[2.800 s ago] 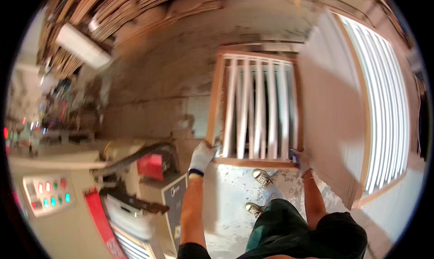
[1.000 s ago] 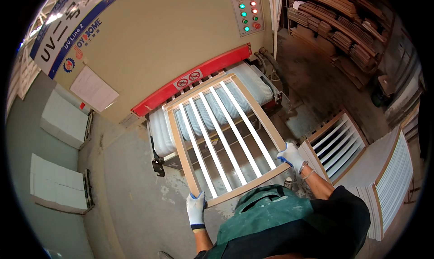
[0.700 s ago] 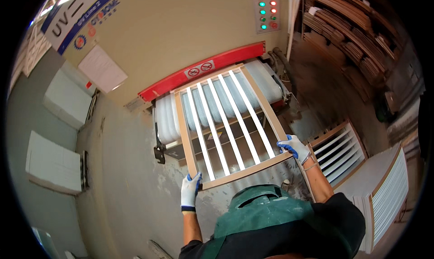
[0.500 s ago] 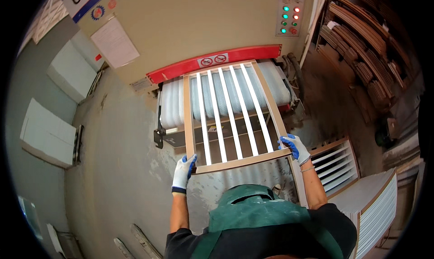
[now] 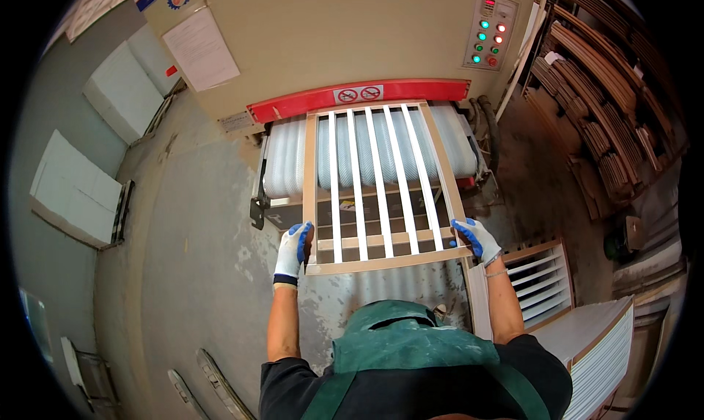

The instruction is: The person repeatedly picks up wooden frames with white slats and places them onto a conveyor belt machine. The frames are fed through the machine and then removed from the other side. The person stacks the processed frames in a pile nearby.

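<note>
Both gloved hands hold a rectangular slatted frame (image 5: pixel 389 264) with tan edges and several white slats. My left hand (image 5: pixel 293 247), in a white glove with blue fingers, is closed round the left side rail just above the near corner. My right hand (image 5: pixel 478 241), gloved alike, grips the right side rail near its near corner. The frame's far part lies over the pale textured conveyor belt (image 5: pixel 283 158), its far rail just under a red bar (image 5: pixel 293 106). Behind the slats near the front rail shows another tan strip (image 5: pixel 352 242); what it belongs to I cannot tell.
Beyond the belt stands a big beige machine (image 5: pixel 352 42) with a lit control panel (image 5: pixel 490 35). At my right are another slatted panel (image 5: pixel 541 282) and a stack of white-edged panels (image 5: pixel 605 347). Brown strips fill a rack (image 5: pixel 587 90); white stacks (image 5: pixel 77 192) stand far left.
My left hand has shifted from the near left corner up along the side rail. The frame looks more level and squarer to the belt, and the tan strip behind its slats has come into sight.
</note>
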`<state>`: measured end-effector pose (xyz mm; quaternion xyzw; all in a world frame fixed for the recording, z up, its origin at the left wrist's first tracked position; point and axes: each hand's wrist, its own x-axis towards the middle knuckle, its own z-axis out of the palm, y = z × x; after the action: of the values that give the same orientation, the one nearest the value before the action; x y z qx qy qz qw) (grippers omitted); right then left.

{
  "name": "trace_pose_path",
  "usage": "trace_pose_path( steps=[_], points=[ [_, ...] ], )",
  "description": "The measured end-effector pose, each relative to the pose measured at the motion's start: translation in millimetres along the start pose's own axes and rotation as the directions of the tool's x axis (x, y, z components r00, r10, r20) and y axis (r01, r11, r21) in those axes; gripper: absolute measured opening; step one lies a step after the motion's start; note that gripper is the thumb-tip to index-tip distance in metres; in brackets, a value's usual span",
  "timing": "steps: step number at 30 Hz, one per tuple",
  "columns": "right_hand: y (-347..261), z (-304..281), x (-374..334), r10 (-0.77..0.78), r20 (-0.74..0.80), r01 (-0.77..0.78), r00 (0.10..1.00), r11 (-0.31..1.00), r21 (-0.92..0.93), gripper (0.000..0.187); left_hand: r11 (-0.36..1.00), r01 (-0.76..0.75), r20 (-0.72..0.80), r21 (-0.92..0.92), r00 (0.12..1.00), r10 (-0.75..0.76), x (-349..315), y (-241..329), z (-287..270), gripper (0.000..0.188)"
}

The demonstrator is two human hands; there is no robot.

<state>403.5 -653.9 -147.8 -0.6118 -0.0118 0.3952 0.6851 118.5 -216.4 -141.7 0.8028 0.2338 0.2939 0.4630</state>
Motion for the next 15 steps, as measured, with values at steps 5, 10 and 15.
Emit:
trace_pose_path(
  steps=[5, 10, 15],
  points=[
    [-3, -3, -20, -0.019, -0.085, 0.019, 0.996, 1.0, 0.003, 0.019, 0.813, 0.552, 0.236, -0.184, 0.828, -0.508, -7, 37, 5, 0.031],
    [3, 10, -21, -0.047, -0.124, 0.036, 0.991, 0.995, -0.091, 0.022, 0.874, 0.462, 0.118, 0.15, 0.869, -0.48, -43, 60, 9, 0.034],
    [10, 22, -41, -0.07, -0.143, 0.052, 0.987, 0.991, -0.125, 0.023, 0.862, 0.435, 0.099, 0.258, 0.876, -0.472, -67, 46, -4, 0.04]
  ],
)
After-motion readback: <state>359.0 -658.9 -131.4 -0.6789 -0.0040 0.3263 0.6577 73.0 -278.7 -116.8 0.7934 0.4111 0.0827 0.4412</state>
